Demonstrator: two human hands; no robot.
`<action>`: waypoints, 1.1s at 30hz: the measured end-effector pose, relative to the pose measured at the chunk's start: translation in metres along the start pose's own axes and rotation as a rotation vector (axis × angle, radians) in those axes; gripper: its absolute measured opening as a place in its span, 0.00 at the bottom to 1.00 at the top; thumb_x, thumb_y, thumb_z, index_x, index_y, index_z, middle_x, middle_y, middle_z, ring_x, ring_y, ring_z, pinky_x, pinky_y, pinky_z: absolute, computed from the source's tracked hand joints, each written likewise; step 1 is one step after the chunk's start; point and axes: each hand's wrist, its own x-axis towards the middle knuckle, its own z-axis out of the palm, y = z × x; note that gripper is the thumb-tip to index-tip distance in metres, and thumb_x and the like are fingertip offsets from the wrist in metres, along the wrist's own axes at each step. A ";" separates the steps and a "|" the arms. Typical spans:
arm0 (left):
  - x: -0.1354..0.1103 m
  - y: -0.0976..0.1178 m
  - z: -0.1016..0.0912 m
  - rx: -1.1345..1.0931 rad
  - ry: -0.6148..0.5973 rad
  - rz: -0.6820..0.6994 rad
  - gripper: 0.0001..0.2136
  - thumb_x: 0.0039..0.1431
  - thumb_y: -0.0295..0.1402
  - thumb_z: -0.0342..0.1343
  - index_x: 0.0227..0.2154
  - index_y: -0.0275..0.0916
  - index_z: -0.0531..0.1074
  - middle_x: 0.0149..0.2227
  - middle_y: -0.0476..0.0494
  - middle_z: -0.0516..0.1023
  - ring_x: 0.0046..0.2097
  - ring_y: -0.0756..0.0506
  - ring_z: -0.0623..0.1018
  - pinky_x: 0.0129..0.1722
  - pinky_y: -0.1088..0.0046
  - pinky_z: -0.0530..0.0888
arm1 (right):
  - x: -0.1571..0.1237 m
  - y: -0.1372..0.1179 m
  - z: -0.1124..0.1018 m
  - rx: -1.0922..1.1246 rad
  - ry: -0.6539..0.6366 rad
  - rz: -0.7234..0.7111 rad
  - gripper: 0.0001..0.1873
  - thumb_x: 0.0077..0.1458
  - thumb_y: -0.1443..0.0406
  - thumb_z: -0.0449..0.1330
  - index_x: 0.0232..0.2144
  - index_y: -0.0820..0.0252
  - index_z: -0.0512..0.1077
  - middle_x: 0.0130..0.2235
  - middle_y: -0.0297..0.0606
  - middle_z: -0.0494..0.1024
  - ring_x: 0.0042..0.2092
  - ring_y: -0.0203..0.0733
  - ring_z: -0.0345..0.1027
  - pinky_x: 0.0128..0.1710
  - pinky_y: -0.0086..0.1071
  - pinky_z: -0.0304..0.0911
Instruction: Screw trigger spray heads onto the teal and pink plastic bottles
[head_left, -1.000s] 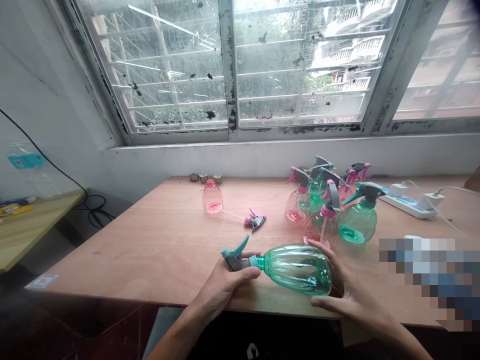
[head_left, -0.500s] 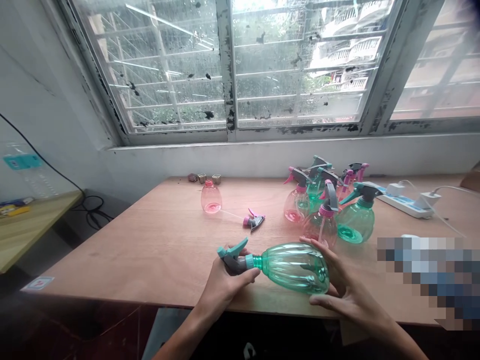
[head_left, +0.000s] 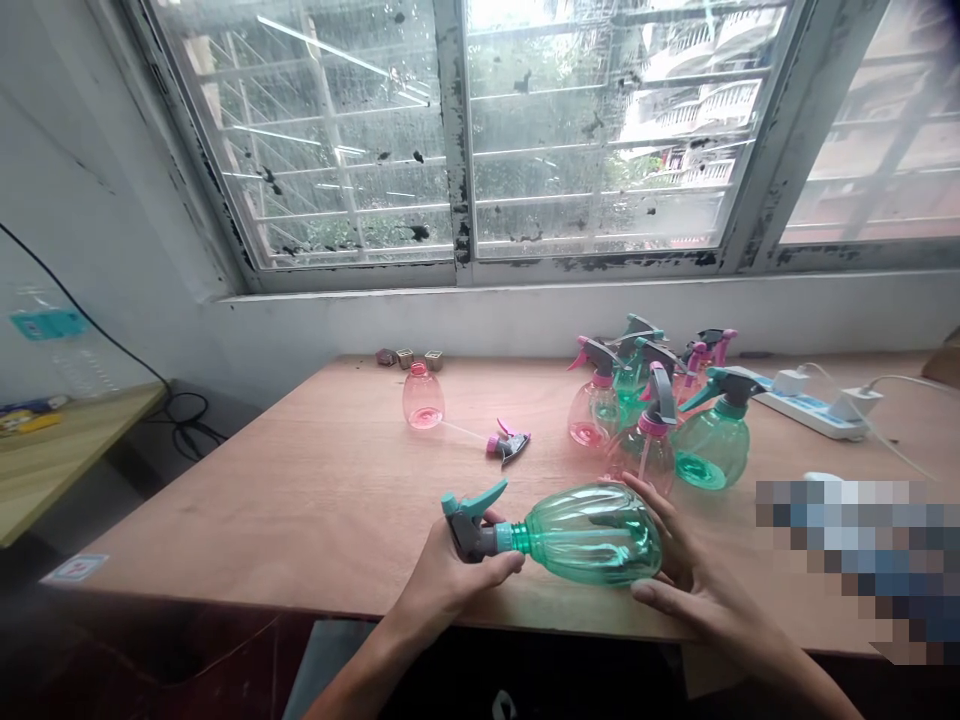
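A clear green spray bottle (head_left: 592, 535) lies sideways in front of me over the table's near edge, its teal and grey trigger head pointing left. My left hand (head_left: 457, 575) is closed round the collar and trigger head, thumb along the neck. At the other end, my right hand (head_left: 694, 570) cups the bottle's base between thumb and fingers. Beyond them a loose pink and grey spray head (head_left: 508, 443) rests on its side, its thin tube reaching toward an upright pink bottle (head_left: 424, 400) without a head.
Several pink and green spray bottles (head_left: 711, 440) stand grouped at the right back. Behind them lies a white power strip (head_left: 810, 408) with plugs and cables. Small cubes (head_left: 405, 358) sit by the wall. A blurred patch covers the table's right side.
The green bottle and both hands have shifted slightly to the right. The trigger head has turned a little about the bottle's length. Everything else stays put.
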 end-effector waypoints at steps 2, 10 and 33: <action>0.000 0.000 0.000 -0.011 0.016 0.002 0.15 0.48 0.36 0.71 0.35 0.36 0.73 0.29 0.48 0.80 0.33 0.47 0.75 0.37 0.71 0.68 | 0.000 0.001 0.000 -0.004 -0.010 0.000 0.50 0.58 0.56 0.71 0.73 0.35 0.47 0.76 0.37 0.48 0.76 0.61 0.31 0.64 0.52 0.65; 0.001 -0.003 0.000 -0.068 0.022 -0.028 0.20 0.48 0.36 0.72 0.43 0.37 0.74 0.30 0.49 0.81 0.35 0.46 0.78 0.39 0.71 0.70 | 0.003 -0.006 0.002 -0.080 -0.050 0.023 0.55 0.59 0.57 0.70 0.74 0.38 0.40 0.72 0.44 0.61 0.76 0.58 0.34 0.65 0.52 0.64; -0.001 -0.006 -0.003 -0.069 0.000 -0.013 0.19 0.49 0.37 0.72 0.42 0.35 0.79 0.29 0.47 0.80 0.33 0.46 0.76 0.36 0.71 0.67 | 0.004 -0.003 -0.003 -0.076 -0.043 0.065 0.50 0.55 0.54 0.72 0.72 0.46 0.54 0.73 0.47 0.59 0.75 0.64 0.40 0.68 0.52 0.59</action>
